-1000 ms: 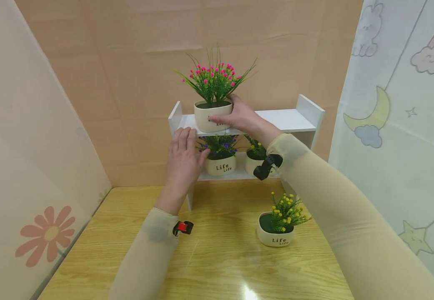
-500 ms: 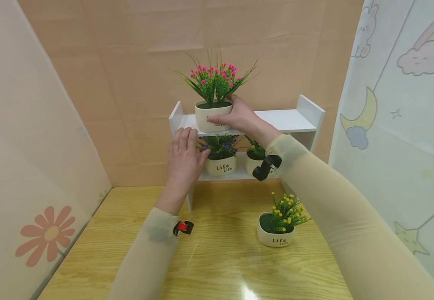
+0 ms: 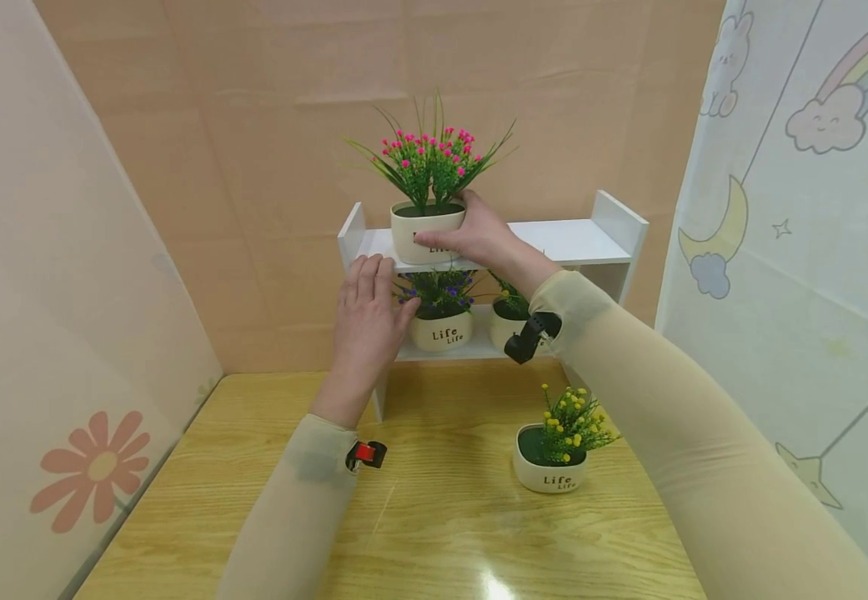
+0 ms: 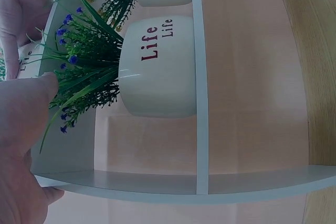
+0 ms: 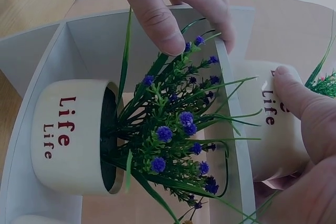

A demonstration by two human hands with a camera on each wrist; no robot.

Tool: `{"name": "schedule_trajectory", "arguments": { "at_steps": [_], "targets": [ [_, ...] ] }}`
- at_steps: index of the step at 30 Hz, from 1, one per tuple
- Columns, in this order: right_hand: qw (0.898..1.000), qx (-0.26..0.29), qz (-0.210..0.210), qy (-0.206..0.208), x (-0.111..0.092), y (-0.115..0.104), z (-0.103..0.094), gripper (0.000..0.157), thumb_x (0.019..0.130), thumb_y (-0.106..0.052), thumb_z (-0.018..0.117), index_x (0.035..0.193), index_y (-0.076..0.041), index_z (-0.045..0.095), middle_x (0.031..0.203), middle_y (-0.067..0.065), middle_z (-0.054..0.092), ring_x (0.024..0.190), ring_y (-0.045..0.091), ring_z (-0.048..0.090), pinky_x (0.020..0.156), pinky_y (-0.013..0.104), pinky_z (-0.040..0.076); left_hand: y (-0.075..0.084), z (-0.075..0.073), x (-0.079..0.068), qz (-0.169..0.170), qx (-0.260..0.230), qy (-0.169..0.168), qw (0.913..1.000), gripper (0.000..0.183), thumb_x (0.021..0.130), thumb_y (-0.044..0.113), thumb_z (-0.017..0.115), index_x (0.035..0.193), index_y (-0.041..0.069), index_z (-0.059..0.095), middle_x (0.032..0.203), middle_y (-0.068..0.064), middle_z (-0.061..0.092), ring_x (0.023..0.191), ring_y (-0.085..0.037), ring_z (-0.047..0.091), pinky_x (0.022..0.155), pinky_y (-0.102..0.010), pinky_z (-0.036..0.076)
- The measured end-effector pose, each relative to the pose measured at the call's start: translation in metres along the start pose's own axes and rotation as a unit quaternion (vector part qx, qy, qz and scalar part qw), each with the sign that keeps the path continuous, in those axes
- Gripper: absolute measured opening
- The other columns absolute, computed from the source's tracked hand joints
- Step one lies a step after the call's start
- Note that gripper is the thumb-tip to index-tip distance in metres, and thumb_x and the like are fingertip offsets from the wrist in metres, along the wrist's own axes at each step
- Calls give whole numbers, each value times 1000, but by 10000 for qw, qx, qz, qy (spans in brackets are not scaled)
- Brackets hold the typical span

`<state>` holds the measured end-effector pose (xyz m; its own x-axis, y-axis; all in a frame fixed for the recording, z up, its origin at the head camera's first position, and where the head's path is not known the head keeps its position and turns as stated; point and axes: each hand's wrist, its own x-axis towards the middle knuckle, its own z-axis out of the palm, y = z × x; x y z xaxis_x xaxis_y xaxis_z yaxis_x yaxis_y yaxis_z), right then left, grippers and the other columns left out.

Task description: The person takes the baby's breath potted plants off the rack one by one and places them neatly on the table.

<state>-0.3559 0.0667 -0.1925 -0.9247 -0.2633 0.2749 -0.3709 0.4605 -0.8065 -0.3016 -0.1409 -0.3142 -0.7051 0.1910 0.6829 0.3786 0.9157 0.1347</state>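
Observation:
My right hand [image 3: 489, 236] holds a cream flower pot [image 3: 413, 237] with pink flowers, thumb across its front. This pot is at the left end of the white shelf's top board [image 3: 572, 242]. In the right wrist view its lettered wall [image 5: 268, 129] shows under the thumb. My left hand [image 3: 368, 312] grips the shelf's upper left corner, its thumb in front and its fingers at the side panel and top edge. Just below, a pot with blue flowers [image 3: 443, 332] stands on the lower board, close to the left thumb.
Right of the blue-flowered pot, a yellow-flowered pot [image 3: 509, 331] stands on the lower board, partly hidden by my right wrist. Another yellow-flowered pot [image 3: 551, 473] stands on the wooden table [image 3: 434, 525] in front of the shelf. Printed cloth walls [image 3: 786, 333] flank the table.
The pink-flowered pot and my right hand have shifted very slightly to the right at most. My left hand keeps its place.

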Motion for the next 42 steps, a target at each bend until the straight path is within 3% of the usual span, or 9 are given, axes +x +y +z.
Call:
{"name": "schedule_trajectory", "arguments": {
  "at_steps": [13,27,42],
  "targets": [
    [9990,-93,-321,301,5,5,3,96,90,-43,94,161,-7,41,143,10,64,122,26,67,106,41,55,-7,11,4,-9,-180,-19,9998,74,110,39,70,162,3,32,167,-19,33,164,-38,19,133,-53,21],
    [9971,-72,-436,614,10,-7,10,96,90,-45,93,161,-6,41,144,9,62,124,23,66,106,38,54,-29,24,13,33,-458,-53,9989,74,110,39,70,163,3,33,168,-19,33,165,-38,18,134,-53,19],
    [9974,124,-314,638,-21,-21,-5,102,87,-49,94,165,-14,38,145,5,62,124,21,66,106,39,54,-29,25,12,180,-434,135,9988,72,110,38,71,160,3,34,166,-19,35,164,-39,20,134,-52,19]
  ]
}}
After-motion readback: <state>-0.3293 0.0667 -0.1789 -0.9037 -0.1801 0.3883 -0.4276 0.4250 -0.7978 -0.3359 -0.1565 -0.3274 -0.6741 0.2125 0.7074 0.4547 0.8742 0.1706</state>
